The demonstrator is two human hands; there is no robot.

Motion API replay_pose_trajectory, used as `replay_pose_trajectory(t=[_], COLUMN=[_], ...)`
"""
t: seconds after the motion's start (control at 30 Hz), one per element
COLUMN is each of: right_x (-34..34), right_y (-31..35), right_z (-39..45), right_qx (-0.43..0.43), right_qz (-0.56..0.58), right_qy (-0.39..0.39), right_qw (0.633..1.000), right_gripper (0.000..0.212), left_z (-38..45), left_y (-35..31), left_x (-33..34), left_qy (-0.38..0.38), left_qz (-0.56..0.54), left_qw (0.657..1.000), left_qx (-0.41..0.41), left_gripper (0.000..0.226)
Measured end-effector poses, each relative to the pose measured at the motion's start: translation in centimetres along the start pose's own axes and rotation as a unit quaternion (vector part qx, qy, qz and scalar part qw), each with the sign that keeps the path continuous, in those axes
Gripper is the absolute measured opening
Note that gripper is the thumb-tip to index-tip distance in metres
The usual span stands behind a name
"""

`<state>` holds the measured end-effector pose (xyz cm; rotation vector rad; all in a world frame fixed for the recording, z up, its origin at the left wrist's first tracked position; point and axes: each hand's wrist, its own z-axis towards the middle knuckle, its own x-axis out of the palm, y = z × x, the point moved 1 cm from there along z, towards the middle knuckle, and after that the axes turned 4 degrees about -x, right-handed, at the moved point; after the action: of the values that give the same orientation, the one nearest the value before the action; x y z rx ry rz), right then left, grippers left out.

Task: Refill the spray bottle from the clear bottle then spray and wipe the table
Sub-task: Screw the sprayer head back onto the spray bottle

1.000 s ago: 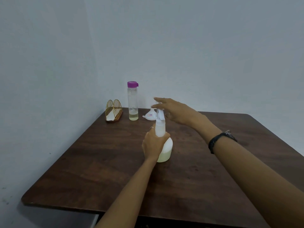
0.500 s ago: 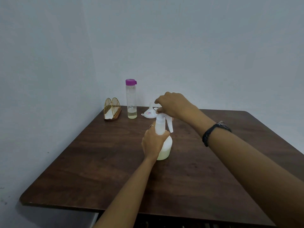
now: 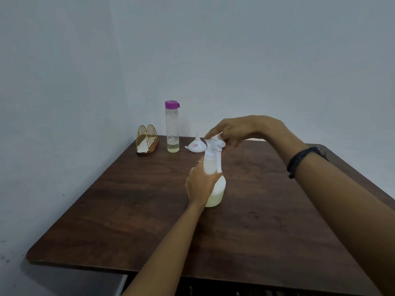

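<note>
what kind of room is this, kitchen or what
Hard to say; likely a plain room corner in a home or office, not clearly a kitchen. A dark wooden table sits against bare pale walls, with a wire napkin holder on it.

spray bottle [image 3: 214, 184] mid table [image 3: 277, 221] | behind-left: holder [image 3: 147, 139], clear bottle [image 3: 172, 127], funnel [image 3: 196, 143] — prob. touching none

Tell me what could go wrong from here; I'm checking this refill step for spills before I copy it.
1. The right hand is gripping the sprayer head while the left hand holds the spray bottle, which already contains liquid. A hard twist could tip the bottle and spill onto the table.
2. The funnel lies just behind the sprayer head, so the right hand could knock it.
</note>
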<state>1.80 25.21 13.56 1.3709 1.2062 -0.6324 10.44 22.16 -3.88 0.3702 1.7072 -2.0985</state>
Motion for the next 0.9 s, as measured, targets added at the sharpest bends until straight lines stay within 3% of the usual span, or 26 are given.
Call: replay_pose_trajectory(t=[0.3,0.43,0.5,0.6,0.77,0.83,0.9], right_x=[-0.8,-0.3,0.0,0.6,1.5,1.8,2.1], right_y=[-0.2,-0.3,0.2,1.1,1.1,0.7,0.3], right_z=[-0.6,0.2,0.7,1.5,3.3,3.9,4.2], right_qx=[-0.009,-0.042,-0.041,-0.013,0.039,0.057,0.069], right_qz=[-0.011,0.010,-0.044,-0.142,-0.152,-0.142,-0.109], right_qy=[0.053,-0.023,-0.064,-0.158,-0.249,-0.288,-0.316], right_qw=[0.999,0.999,0.996,0.977,0.956,0.945,0.940], right_gripper=[0.048,0.028,0.016,0.029,0.050,0.048,0.031], left_z=[0.2,0.0,0.0,0.1,0.0,0.0,0.1], left_y=[0.1,0.1,0.1,0.1,0.0,0.0,0.1], left_x=[0.1,0.1,0.2,0.3,0.2,0.3,0.3], left_qy=[-0.001,-0.007,-0.005,-0.002,-0.012,-0.012,-0.016], left_qz=[0.000,-0.016,-0.024,-0.016,-0.009,-0.006,-0.002], left_qw=[1.000,1.000,0.999,0.999,1.000,1.000,1.000], left_qx=[-0.004,-0.016,-0.032,-0.029,-0.006,-0.003,-0.002], left_gripper=[0.045,0.042,0.039,0.033,0.033,0.033,0.034])
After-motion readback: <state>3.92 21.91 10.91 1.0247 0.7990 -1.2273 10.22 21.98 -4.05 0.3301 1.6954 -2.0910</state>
